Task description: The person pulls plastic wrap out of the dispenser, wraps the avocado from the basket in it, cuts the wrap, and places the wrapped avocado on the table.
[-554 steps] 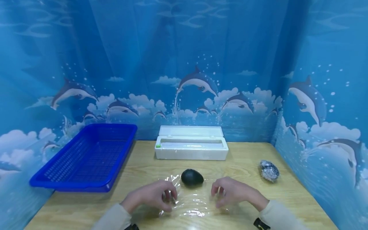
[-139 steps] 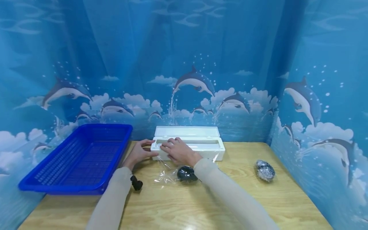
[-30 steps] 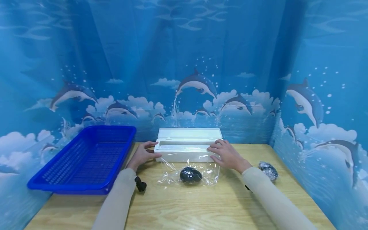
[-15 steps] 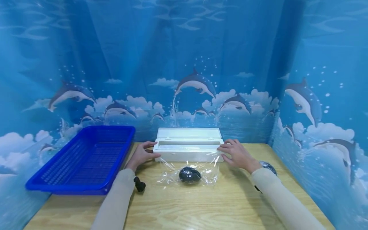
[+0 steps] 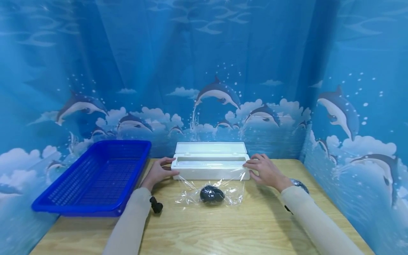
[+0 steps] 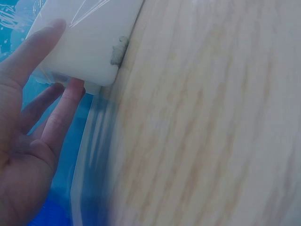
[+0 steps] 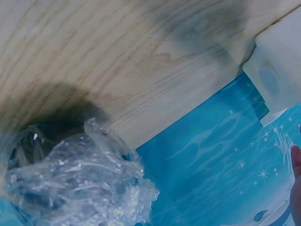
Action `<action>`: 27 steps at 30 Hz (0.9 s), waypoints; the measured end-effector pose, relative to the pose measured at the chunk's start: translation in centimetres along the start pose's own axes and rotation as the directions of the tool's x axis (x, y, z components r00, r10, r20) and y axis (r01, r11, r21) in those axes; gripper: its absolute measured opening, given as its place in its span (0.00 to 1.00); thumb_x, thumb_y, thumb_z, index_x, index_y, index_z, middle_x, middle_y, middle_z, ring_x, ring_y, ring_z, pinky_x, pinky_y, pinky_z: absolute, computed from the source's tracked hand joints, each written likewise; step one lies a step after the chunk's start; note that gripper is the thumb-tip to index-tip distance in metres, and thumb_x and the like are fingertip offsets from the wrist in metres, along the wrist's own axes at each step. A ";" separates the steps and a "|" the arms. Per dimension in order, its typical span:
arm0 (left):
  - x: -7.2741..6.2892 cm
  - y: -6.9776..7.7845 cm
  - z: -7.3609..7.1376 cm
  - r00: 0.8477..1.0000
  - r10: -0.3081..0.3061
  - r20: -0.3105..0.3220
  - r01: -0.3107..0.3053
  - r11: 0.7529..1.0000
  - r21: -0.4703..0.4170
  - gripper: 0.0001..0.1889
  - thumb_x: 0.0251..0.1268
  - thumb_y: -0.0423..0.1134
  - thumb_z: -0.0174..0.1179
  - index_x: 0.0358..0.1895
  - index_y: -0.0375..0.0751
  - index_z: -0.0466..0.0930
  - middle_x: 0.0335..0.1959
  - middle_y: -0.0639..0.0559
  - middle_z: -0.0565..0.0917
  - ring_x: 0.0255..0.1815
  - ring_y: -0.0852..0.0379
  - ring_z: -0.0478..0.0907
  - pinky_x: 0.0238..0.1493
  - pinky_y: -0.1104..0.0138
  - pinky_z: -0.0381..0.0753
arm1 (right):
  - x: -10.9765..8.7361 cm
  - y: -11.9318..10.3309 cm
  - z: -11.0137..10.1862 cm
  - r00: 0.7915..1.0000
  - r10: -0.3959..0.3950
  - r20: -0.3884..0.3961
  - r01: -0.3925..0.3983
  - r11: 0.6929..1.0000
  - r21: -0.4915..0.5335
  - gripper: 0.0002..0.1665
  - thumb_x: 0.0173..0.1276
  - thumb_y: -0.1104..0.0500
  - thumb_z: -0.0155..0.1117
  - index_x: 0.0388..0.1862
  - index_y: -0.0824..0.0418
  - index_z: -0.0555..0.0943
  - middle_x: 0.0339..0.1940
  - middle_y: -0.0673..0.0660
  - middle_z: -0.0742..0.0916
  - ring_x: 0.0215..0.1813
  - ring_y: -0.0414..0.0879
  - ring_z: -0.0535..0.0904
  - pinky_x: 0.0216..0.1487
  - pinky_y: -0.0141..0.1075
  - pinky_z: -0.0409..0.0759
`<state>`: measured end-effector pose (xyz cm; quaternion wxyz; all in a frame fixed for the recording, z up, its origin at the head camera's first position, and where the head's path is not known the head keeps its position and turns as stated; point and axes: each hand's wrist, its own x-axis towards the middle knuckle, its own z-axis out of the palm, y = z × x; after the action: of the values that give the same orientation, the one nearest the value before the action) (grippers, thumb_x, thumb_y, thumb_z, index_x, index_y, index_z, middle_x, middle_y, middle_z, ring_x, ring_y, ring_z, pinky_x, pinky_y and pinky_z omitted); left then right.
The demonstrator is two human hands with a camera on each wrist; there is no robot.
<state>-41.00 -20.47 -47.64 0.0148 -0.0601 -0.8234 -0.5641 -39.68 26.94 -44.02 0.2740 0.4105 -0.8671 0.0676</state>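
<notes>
A long white cling film dispenser (image 5: 210, 173) stands at the back of the table, lid raised. My left hand (image 5: 158, 172) grips its left end, thumb on the front face and fingers behind, as the left wrist view shows too. My right hand (image 5: 266, 172) holds the right front corner, fingers over the top edge and thumb lower down; in the right wrist view only a sliver of it shows. Clear cling film (image 5: 234, 194) hangs from the front edge and lies over a dark egg-shaped object (image 5: 212, 194), avocado-like.
A blue plastic basket (image 5: 76, 207) stands at the left. A film-wrapped dark object (image 7: 80, 181) lies at the right, partly hidden by my right sleeve in the head view. A dolphin-print curtain (image 5: 204, 71) rises behind the wooden table (image 5: 204, 230).
Over the last second my right hand has slid right along the dispenser's front edge to its right end. My left hand has kept its hold. Earlier, the dark object lay uncovered on film.
</notes>
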 end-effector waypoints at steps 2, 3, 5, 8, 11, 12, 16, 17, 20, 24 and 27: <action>0.0 0.0 0.0 1.000 0.004 0.000 -0.004 1.000 -0.003 0.36 0.54 0.40 0.79 0.68 0.42 0.77 0.74 0.40 0.74 0.65 0.37 0.81 0.60 0.55 0.86 | 0.0 0.1 0.0 1.000 -0.005 -0.001 0.005 1.000 -0.001 0.17 0.64 0.62 0.70 0.52 0.55 0.89 0.46 0.53 0.92 0.53 0.55 0.81 0.55 0.55 0.77; 0.1 0.0 0.0 1.000 0.006 0.002 -0.006 1.000 -0.004 0.36 0.54 0.41 0.80 0.68 0.42 0.77 0.74 0.40 0.74 0.65 0.37 0.81 0.61 0.55 0.86 | 0.0 0.1 -0.1 1.000 -0.006 -0.004 0.006 1.000 -0.005 0.17 0.64 0.62 0.69 0.52 0.55 0.89 0.45 0.53 0.92 0.53 0.55 0.81 0.55 0.55 0.77; 0.1 0.0 0.0 1.000 0.014 0.008 -0.014 1.000 -0.004 0.36 0.54 0.42 0.80 0.68 0.42 0.77 0.74 0.40 0.74 0.66 0.38 0.81 0.61 0.55 0.86 | -0.1 0.2 -0.2 1.000 0.001 -0.013 -0.002 1.000 -0.011 0.16 0.63 0.63 0.69 0.51 0.56 0.90 0.44 0.54 0.92 0.52 0.55 0.81 0.53 0.55 0.77; 0.1 -0.1 -0.2 1.000 0.029 0.011 -0.029 1.000 0.000 0.36 0.54 0.41 0.79 0.68 0.41 0.77 0.73 0.38 0.75 0.65 0.38 0.81 0.59 0.57 0.87 | -0.1 0.4 -0.4 1.000 0.008 0.001 -0.008 1.000 -0.026 0.17 0.62 0.63 0.70 0.51 0.56 0.90 0.45 0.54 0.92 0.50 0.54 0.81 0.50 0.54 0.77; -0.1 -0.1 -0.4 0.999 0.042 -0.005 -0.042 0.999 -0.001 0.35 0.55 0.38 0.79 0.68 0.38 0.77 0.72 0.37 0.75 0.64 0.37 0.82 0.57 0.58 0.88 | 0.2 0.5 -0.6 0.999 0.011 0.031 -0.010 0.999 -0.033 0.17 0.64 0.63 0.70 0.52 0.55 0.90 0.46 0.54 0.92 0.51 0.54 0.81 0.49 0.52 0.76; -0.2 -0.1 -0.5 0.999 0.053 -0.003 -0.053 0.999 -0.002 0.35 0.56 0.37 0.78 0.68 0.37 0.76 0.72 0.35 0.75 0.64 0.36 0.81 0.57 0.58 0.88 | 0.3 0.5 -0.6 0.999 0.008 0.040 -0.006 1.000 -0.030 0.17 0.64 0.63 0.70 0.52 0.55 0.89 0.46 0.54 0.92 0.51 0.54 0.81 0.49 0.52 0.76; -0.4 0.1 -0.4 0.998 0.056 0.018 -0.056 0.998 -0.005 0.36 0.56 0.36 0.78 0.69 0.36 0.75 0.73 0.35 0.73 0.66 0.35 0.80 0.60 0.57 0.87 | 0.3 0.4 -0.7 0.999 0.012 0.039 -0.011 1.000 -0.015 0.17 0.63 0.64 0.70 0.51 0.55 0.90 0.44 0.53 0.92 0.50 0.54 0.81 0.48 0.51 0.75; -0.4 0.2 -0.4 0.998 0.054 0.023 -0.054 0.999 -0.002 0.36 0.57 0.37 0.78 0.69 0.36 0.75 0.74 0.35 0.73 0.66 0.35 0.79 0.61 0.56 0.86 | 0.2 0.3 -0.7 0.999 0.017 0.039 -0.016 1.000 -0.014 0.17 0.63 0.64 0.71 0.51 0.55 0.90 0.44 0.53 0.93 0.50 0.54 0.81 0.48 0.51 0.75; -0.4 0.3 -0.3 0.999 0.047 0.021 -0.048 0.999 0.010 0.36 0.57 0.38 0.78 0.69 0.37 0.75 0.74 0.36 0.73 0.67 0.34 0.79 0.63 0.53 0.85 | -0.1 0.2 -0.6 0.998 0.032 0.047 -0.031 0.999 -0.023 0.18 0.63 0.64 0.71 0.52 0.55 0.90 0.45 0.52 0.92 0.49 0.52 0.81 0.48 0.50 0.75; -0.5 0.4 -0.2 0.999 0.045 0.018 -0.045 0.999 0.027 0.36 0.58 0.39 0.77 0.70 0.37 0.74 0.75 0.35 0.72 0.67 0.33 0.78 0.65 0.51 0.83 | -0.1 0.0 -0.4 0.999 0.027 0.037 -0.025 0.998 -0.063 0.18 0.62 0.63 0.71 0.52 0.55 0.89 0.48 0.55 0.92 0.52 0.54 0.82 0.50 0.51 0.77; -0.6 0.5 -0.2 0.999 0.030 0.024 -0.031 0.999 0.038 0.37 0.59 0.40 0.77 0.72 0.38 0.73 0.75 0.34 0.71 0.67 0.33 0.78 0.64 0.51 0.84 | 0.3 -1.0 -0.4 1.000 0.015 0.012 -0.014 0.997 -0.081 0.19 0.63 0.62 0.70 0.54 0.57 0.88 0.54 0.59 0.91 0.54 0.56 0.82 0.51 0.53 0.78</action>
<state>-40.38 -20.50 -47.14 0.0148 -0.0788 -0.8332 -0.5471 -38.94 26.25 -43.67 0.2845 0.3931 -0.8738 0.0317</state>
